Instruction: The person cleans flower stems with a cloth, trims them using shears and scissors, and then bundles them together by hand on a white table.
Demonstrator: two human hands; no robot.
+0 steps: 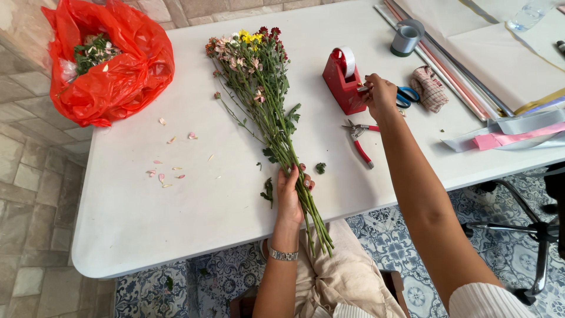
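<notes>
Fingers of the left hand (291,187) clench the stems of a flower bunch (265,100) lying diagonally across the white table (147,218) at centre frame. Further up, right of centre, the right hand (379,94) pinches tape at a red tape dispenser (341,82), red-handled pruners (359,141) just below. A red plastic bag (112,65) fills the upper left.

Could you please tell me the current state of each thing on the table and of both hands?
Flower bunch: lying flat, stems gripped.
Left hand: closed around stems.
Right hand: pinching at the tape dispenser.
Red bag: open, holding trimmings.
Pruners: lying unused.
Petals: scattered.
</notes>
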